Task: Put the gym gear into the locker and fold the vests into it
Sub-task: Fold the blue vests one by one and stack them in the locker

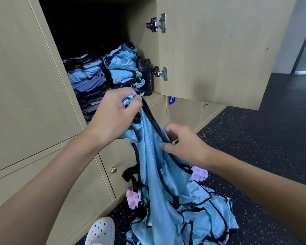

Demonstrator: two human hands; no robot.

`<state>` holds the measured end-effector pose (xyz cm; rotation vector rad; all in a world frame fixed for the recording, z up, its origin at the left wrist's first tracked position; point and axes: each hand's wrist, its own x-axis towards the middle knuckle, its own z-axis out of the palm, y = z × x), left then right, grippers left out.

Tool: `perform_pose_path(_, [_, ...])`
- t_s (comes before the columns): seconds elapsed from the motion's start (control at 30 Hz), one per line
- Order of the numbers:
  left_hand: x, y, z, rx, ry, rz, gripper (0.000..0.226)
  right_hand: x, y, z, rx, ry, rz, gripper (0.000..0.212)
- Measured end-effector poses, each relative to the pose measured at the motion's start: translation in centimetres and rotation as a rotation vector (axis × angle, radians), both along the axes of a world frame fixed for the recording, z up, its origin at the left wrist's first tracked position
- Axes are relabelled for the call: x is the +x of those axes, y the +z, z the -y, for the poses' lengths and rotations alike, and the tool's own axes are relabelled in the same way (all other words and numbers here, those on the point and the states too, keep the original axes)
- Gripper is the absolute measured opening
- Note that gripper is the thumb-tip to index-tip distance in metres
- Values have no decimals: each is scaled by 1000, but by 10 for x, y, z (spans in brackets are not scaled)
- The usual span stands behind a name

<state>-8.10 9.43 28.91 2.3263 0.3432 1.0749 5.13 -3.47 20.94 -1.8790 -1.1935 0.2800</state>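
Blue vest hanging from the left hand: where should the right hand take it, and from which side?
Pinch the black-trimmed edge just below the left hand, coming from the right. The blue vest hangs long from that hand's bunched strap, its tail in the floor pile, so the upper trim is likely the tautest, firmest line, and the right hand sits beside it.
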Motion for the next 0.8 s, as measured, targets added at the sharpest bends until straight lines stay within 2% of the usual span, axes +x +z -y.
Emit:
perform_pose_path(0.13, [1,-1,-1,4,-10,-18,31,-10,-3,-4,73,-9,38,15])
perform_pose_path(0.23, [0,-2,-3,4,-17,-23,30,-14,-1,-6,172,-70,8,31])
perform_pose_path(0.3, [0,-3,-4,13,-16,-26,30,-16,0,-6,206,-58,-1,29])
perform_pose_path(0.6, [0,-3,-4,0,-35,-23,28,-13,-8,-11,134,14,-77,32])
perform_pose_path(0.8, [-2,-2,-4,7,-29,-29,30,-9,-11,-11,40,48,-67,12])
